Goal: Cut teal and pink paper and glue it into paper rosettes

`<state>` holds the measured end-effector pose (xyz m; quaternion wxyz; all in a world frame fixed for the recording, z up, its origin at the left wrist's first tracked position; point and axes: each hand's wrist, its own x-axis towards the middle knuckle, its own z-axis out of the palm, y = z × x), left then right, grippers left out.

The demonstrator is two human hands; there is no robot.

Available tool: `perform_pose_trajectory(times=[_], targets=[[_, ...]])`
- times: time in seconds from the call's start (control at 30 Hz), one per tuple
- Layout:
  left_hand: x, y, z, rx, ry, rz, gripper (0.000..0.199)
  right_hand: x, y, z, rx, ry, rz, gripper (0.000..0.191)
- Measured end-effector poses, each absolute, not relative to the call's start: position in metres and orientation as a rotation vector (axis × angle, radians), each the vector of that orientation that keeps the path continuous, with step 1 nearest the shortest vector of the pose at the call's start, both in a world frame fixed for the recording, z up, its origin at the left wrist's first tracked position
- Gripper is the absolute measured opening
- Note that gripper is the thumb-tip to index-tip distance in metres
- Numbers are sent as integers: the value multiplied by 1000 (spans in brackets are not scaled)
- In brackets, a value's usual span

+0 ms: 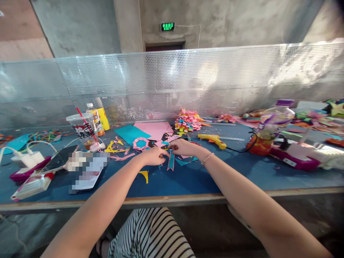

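Note:
A small blue paper strip with pink edges and a notched lower end (171,161) lies between my two hands. My left hand (156,156) is at its left side, fingers bent together near its upper part. From the right, my right hand (180,146) has its fingers pinched at the strip's top end. Just behind my left hand lies a pink folded-paper ring (141,143). Pink paper sheets (154,129) and a blue sheet (131,135) are behind the hands. A yellow scrap (144,176) sits nearer the table edge.
A yellow glue gun (212,139) and a pink paper flower ball (188,121) are behind my right hand. A bottle with a purple cap (268,129) stands right. At left are a plastic cup (82,129), a phone (90,173) and a power strip (29,169).

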<state>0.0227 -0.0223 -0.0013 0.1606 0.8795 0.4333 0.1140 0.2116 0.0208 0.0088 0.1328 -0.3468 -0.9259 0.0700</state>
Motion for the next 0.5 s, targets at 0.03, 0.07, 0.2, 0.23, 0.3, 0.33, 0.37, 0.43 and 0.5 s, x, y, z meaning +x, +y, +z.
perform_pose_trajectory(times=[0.03,0.07,0.2,0.23,0.3,0.33,0.37,0.43,0.5], targets=[[23,-23,-1,2515,1229,314,40,212,21,9,-1013,-2692,191,23],[23,-23,0,2514,1224,303,41,212,21,9,-1022,-2699,176,23],[24,-25,1,2499,1229,267,43,213,24,7,-1028,-2718,91,21],[25,-26,1,2500,1232,264,44,213,25,7,-1021,-2714,70,21],[25,-26,1,2501,1236,256,45,214,27,6,-1013,-2694,40,20],[25,-26,1,2498,1238,249,45,215,28,7,-1013,-2683,32,19],[25,-26,2,2494,1237,242,45,215,28,7,-1013,-2677,26,17],[25,-27,2,2495,1229,248,45,218,29,9,-1024,-2683,28,17],[26,-28,3,2495,1220,267,44,220,27,12,-1026,-2711,50,22]])
